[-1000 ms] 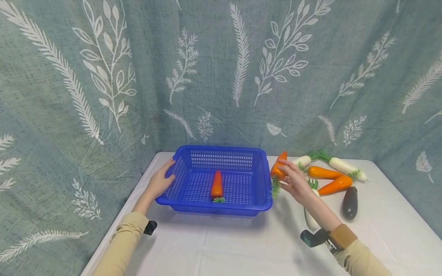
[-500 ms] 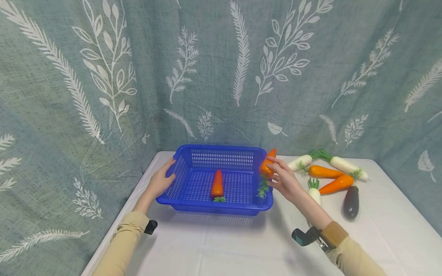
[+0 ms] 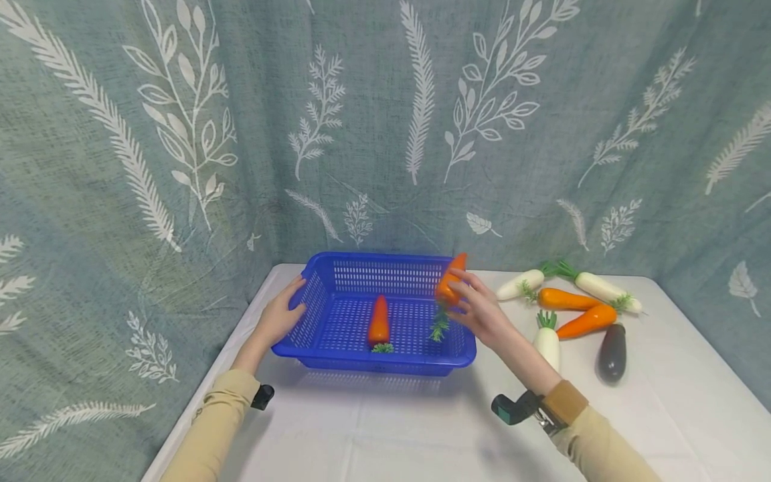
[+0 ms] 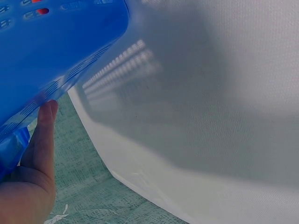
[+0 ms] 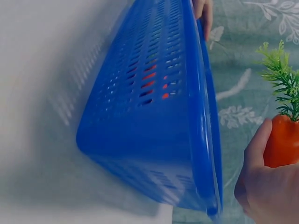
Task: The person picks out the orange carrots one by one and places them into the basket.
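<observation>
My right hand (image 3: 482,314) holds an orange carrot (image 3: 447,289) by its thick end, over the right end of the blue plastic basket (image 3: 385,360). The carrot's tip points up and away, and its green leaves hang down inside the basket's outline. In the right wrist view the thumb lies against the carrot (image 5: 281,144) below its leafy top. My left hand (image 3: 280,318) grips the basket's left rim, its fingers reaching along the outer wall in the left wrist view. Another carrot (image 3: 379,325), redder, lies on the basket floor near the middle.
Right of the basket lie two orange carrots (image 3: 566,300) (image 3: 585,323), several white radishes (image 3: 602,290) and a dark eggplant (image 3: 612,355). All rest on a white-covered table (image 3: 373,428). A green curtain (image 3: 385,134) with leaf prints hangs behind and at both sides.
My right hand has carried the carrot leftward, from beside the basket's right rim to over its right end. My left hand and the basket have stayed in place.
</observation>
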Action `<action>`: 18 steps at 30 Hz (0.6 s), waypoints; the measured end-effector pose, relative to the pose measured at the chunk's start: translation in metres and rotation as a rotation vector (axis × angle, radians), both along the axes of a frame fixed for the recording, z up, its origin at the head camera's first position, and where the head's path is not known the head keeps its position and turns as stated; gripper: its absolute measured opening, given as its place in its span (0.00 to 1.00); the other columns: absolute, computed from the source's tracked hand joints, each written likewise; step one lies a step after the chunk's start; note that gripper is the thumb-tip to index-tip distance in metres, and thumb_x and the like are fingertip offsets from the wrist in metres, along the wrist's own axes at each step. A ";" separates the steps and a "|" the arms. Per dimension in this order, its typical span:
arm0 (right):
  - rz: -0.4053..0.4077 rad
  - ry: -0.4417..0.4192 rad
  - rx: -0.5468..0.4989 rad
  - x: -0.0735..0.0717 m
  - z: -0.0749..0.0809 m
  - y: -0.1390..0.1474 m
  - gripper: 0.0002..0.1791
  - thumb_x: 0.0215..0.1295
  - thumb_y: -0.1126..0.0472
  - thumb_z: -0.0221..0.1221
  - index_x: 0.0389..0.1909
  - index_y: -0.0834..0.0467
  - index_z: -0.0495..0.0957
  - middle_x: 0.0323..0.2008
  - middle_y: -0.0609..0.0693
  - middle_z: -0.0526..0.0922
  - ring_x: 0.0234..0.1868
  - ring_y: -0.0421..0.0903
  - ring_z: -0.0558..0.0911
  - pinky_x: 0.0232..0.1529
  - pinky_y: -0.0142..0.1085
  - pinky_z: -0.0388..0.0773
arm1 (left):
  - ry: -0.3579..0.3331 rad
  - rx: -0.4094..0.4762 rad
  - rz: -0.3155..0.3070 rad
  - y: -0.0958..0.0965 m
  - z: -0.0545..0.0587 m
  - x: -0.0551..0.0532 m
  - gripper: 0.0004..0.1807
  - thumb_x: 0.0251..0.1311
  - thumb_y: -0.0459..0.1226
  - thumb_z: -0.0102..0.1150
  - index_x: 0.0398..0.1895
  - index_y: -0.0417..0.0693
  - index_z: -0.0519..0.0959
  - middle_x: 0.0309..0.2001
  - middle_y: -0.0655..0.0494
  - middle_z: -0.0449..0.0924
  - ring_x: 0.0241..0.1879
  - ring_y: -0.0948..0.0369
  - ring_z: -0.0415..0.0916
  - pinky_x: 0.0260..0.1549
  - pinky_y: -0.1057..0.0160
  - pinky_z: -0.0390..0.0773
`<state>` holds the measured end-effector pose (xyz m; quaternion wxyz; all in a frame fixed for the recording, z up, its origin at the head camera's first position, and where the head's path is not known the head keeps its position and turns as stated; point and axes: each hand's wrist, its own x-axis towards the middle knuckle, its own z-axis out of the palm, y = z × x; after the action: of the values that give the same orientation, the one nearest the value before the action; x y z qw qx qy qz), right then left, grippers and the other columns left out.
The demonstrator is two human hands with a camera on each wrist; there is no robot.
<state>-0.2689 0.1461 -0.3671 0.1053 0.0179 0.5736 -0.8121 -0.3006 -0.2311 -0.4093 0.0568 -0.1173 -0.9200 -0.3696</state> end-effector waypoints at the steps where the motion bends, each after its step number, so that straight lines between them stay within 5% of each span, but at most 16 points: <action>1: 0.000 0.000 -0.007 0.000 0.000 -0.001 0.25 0.73 0.63 0.48 0.69 0.59 0.59 0.44 0.47 0.76 0.40 0.41 0.79 0.40 0.32 0.77 | 0.000 0.000 0.000 0.000 0.000 0.000 0.31 0.64 0.28 0.46 0.71 0.30 0.58 0.74 0.36 0.51 0.71 0.38 0.49 0.68 0.40 0.51; 18: 0.006 -0.019 -0.055 -0.004 -0.006 -0.029 0.27 0.72 0.63 0.49 0.71 0.60 0.58 0.38 0.45 0.78 0.37 0.41 0.80 0.39 0.33 0.77 | -0.010 -0.001 0.002 0.000 0.000 -0.001 0.31 0.65 0.29 0.46 0.72 0.32 0.58 0.74 0.39 0.51 0.71 0.38 0.49 0.67 0.39 0.54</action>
<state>-0.2732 0.1172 -0.3729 0.1138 0.0209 0.5502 -0.8270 -0.3013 -0.2311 -0.4094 0.0526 -0.1147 -0.9205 -0.3697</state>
